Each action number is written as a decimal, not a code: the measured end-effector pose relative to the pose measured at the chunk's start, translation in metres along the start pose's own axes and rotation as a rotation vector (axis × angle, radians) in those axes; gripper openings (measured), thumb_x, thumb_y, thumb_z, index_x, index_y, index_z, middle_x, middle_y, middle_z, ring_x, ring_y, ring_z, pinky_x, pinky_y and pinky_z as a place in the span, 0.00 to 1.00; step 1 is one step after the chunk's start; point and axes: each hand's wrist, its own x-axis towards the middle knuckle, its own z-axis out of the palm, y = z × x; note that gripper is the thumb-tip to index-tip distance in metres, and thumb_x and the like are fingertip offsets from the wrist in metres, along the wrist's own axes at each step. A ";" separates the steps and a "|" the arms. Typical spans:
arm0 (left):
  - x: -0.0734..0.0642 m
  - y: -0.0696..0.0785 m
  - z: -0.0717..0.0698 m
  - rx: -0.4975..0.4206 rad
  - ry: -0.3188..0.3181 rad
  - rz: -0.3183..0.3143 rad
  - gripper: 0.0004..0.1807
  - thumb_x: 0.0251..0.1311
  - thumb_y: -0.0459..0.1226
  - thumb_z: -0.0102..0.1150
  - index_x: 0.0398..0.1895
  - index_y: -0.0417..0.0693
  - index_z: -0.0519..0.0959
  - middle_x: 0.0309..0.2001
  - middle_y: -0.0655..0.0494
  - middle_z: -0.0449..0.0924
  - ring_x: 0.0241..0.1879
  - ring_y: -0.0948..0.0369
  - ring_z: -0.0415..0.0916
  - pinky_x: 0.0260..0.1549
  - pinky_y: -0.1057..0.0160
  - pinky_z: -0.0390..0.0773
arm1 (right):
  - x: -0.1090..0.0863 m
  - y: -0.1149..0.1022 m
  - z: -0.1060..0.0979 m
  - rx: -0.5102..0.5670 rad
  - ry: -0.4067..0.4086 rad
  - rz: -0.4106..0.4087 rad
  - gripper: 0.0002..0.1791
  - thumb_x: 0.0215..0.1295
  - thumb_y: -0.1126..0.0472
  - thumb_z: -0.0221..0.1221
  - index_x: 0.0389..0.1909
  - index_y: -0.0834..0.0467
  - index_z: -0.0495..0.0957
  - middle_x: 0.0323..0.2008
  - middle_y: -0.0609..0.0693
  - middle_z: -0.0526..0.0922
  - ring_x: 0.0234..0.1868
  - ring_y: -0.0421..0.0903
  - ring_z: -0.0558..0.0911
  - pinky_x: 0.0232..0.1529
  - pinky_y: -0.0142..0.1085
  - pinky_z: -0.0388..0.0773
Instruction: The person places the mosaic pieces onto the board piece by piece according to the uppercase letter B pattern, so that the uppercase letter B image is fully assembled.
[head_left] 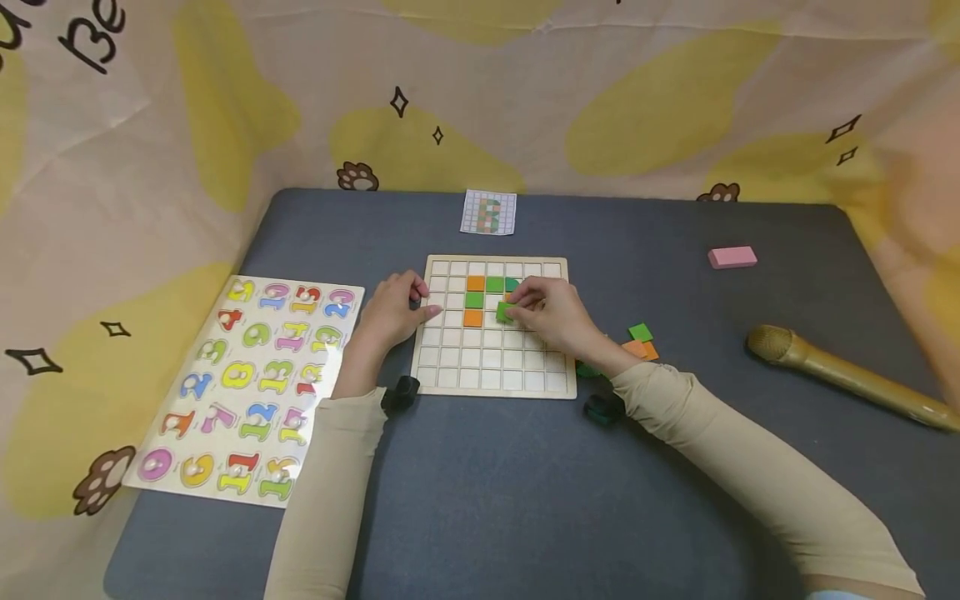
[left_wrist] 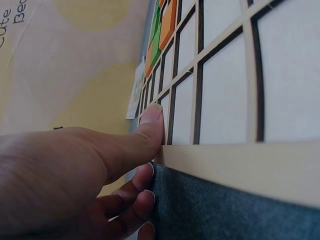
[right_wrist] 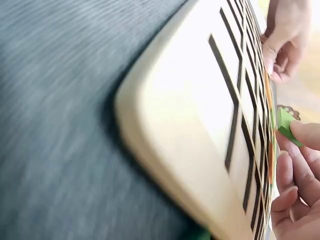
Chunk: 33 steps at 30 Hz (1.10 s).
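Note:
A wooden grid board with white cells lies mid-table. Its upper part holds an orange tile, a green tile, a dark green tile with a curved edge, and other green and orange squares. My right hand pinches a green square tile between thumb and fingers, tilted just over the board's cells. At the board's left edge is my left hand; its thumb lies on the rim, with the other fingers curled below. Part of the tile pattern is hidden behind my right hand.
Loose tiles lie right of the board, partly behind my right forearm. A patterned card lies beyond the board. At left is a number puzzle board; at right, a pink block and a gold microphone.

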 end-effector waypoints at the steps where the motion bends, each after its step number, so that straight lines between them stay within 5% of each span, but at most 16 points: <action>1: 0.000 0.000 0.000 -0.003 -0.001 0.000 0.18 0.73 0.44 0.67 0.52 0.43 0.73 0.50 0.45 0.70 0.53 0.47 0.66 0.52 0.47 0.68 | 0.001 -0.001 0.003 0.002 0.001 0.003 0.05 0.70 0.63 0.70 0.42 0.60 0.87 0.37 0.55 0.90 0.38 0.48 0.86 0.40 0.36 0.78; 12: -0.001 -0.001 -0.001 -0.003 -0.002 -0.002 0.18 0.72 0.44 0.67 0.52 0.44 0.72 0.50 0.45 0.70 0.53 0.47 0.66 0.52 0.47 0.68 | 0.004 -0.009 0.021 -0.168 0.019 -0.004 0.05 0.67 0.60 0.73 0.40 0.56 0.91 0.41 0.52 0.87 0.47 0.50 0.82 0.50 0.44 0.77; 18: 0.000 -0.001 0.001 -0.004 0.003 0.006 0.17 0.72 0.44 0.68 0.51 0.44 0.73 0.50 0.45 0.71 0.53 0.47 0.67 0.53 0.47 0.68 | 0.004 -0.011 0.018 -0.210 -0.016 -0.021 0.06 0.67 0.61 0.72 0.42 0.56 0.91 0.41 0.52 0.85 0.45 0.50 0.78 0.47 0.43 0.74; 23: 0.001 -0.001 0.002 0.015 0.012 0.017 0.17 0.71 0.43 0.68 0.51 0.44 0.73 0.50 0.44 0.72 0.53 0.47 0.68 0.54 0.46 0.69 | 0.000 -0.006 0.005 -0.168 -0.052 -0.028 0.07 0.68 0.64 0.70 0.44 0.58 0.91 0.42 0.54 0.86 0.40 0.50 0.76 0.44 0.41 0.71; 33: 0.001 0.000 0.001 0.017 0.005 -0.001 0.18 0.72 0.44 0.68 0.51 0.44 0.73 0.50 0.45 0.71 0.54 0.47 0.67 0.55 0.46 0.69 | -0.013 0.012 -0.043 -0.130 -0.058 0.090 0.06 0.73 0.65 0.64 0.46 0.61 0.87 0.44 0.57 0.82 0.40 0.52 0.77 0.42 0.40 0.71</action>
